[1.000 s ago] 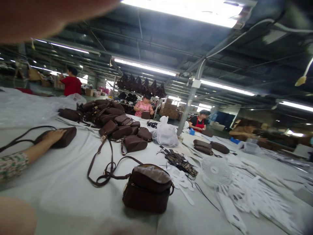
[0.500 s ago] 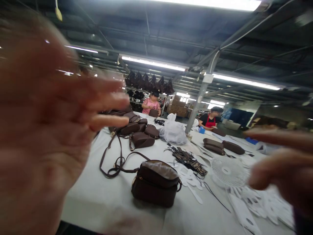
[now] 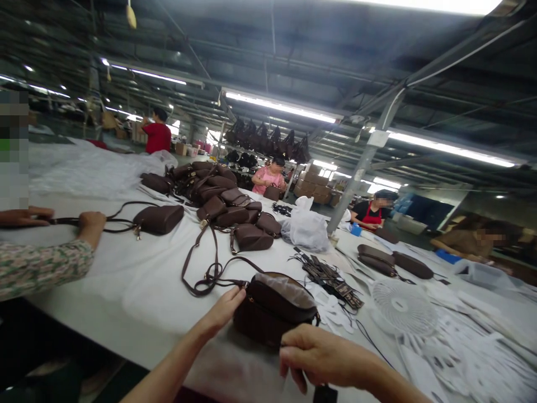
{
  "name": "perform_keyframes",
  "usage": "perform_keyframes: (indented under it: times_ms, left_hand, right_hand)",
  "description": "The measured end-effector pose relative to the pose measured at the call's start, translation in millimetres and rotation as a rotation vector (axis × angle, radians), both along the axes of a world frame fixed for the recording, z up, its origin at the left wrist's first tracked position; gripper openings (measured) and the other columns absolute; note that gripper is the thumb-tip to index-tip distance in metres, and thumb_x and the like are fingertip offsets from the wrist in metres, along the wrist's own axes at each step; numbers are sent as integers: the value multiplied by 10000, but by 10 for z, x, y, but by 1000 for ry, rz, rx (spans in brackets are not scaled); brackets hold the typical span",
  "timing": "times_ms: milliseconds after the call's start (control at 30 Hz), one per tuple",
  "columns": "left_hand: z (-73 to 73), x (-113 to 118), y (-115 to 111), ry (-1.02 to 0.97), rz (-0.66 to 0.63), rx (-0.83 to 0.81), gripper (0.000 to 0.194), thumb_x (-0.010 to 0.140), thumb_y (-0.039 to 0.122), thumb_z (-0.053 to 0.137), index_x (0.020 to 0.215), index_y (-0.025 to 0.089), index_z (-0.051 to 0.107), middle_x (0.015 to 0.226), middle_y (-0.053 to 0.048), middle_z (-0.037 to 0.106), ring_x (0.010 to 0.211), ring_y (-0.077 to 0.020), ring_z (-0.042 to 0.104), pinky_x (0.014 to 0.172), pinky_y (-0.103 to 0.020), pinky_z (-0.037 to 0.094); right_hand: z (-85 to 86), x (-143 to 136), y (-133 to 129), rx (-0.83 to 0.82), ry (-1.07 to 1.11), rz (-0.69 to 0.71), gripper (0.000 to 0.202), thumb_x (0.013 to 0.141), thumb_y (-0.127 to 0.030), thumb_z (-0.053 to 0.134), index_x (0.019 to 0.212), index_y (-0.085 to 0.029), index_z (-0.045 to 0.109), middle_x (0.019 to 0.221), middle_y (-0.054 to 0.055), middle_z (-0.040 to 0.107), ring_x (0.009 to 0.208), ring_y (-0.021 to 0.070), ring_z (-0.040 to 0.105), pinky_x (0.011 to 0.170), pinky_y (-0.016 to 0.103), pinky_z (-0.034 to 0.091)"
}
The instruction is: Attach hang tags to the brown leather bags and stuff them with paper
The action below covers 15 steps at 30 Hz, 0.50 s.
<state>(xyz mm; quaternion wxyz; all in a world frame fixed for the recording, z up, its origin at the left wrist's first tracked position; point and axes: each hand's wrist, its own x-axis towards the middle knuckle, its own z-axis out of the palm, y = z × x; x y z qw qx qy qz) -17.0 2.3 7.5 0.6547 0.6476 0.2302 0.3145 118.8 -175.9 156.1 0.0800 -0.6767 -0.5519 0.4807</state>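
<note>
The bag (image 3: 271, 318) sits on the table (image 3: 138, 294); it looks light and soft, likely best held by its sides. The left hand (image 3: 223, 310) touches one side; the right hand (image 3: 314, 354) curls close by. I can't tell if either grips.

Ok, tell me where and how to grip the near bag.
Probably take the bag by its two ends, one hand from each side: it stands upright, open top facing up, and the left hand is at its left end.
</note>
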Motion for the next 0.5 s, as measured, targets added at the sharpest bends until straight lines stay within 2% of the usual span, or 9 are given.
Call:
perform_keyframes:
  times_ms: [100,200,300,367,433,500]
  left_hand:
    - [57,79,2,-151,77,-133,542,700,495,677,1130,167,638,1092,-84,687,1090,-279,566,936,-365,425]
    - [86,121,9,-217,137,-212,528,656,394,706,1121,150,648,1060,-92,698,1026,-270,593,867,-347,451]
    - [102,152,0,-245,169,-240,396,644,301,683,1008,145,683,983,-76,708,996,-249,605,871,-328,448]
    - [116,166,-10,-250,176,-240,329,646,253,654,956,148,688,934,-59,708,954,-231,612,863,-317,446]
    - [133,172,-19,-254,177,-229,289,651,222,620,923,151,687,895,-45,705,896,-214,615,842,-308,446]
    - [147,170,-25,-258,173,-220,267,650,205,595,895,151,685,864,-37,700,856,-203,613,817,-296,442]
  right_hand:
    - [179,29,173,124,18,-34,200,845,-266,424,742,-170,566,547,-40,539,443,63,372,414,164,264]
    - [211,88,367,283,-86,-33,239,889,-279,385,757,-177,556,554,-41,537,462,69,392,446,172,287]
    - [217,73,580,468,-443,77,285,906,-277,394,739,-181,605,613,-9,604,552,91,504,528,191,337]
    - [227,-7,717,526,-731,167,302,916,-297,411,779,-192,660,712,38,681,662,138,603,589,219,373]
    - [223,-121,841,518,-953,241,308,925,-316,415,877,-209,700,833,87,727,775,203,668,635,253,415]
    - [194,-235,951,456,-1072,303,311,924,-309,420,962,-212,713,914,122,738,854,250,693,673,285,461]
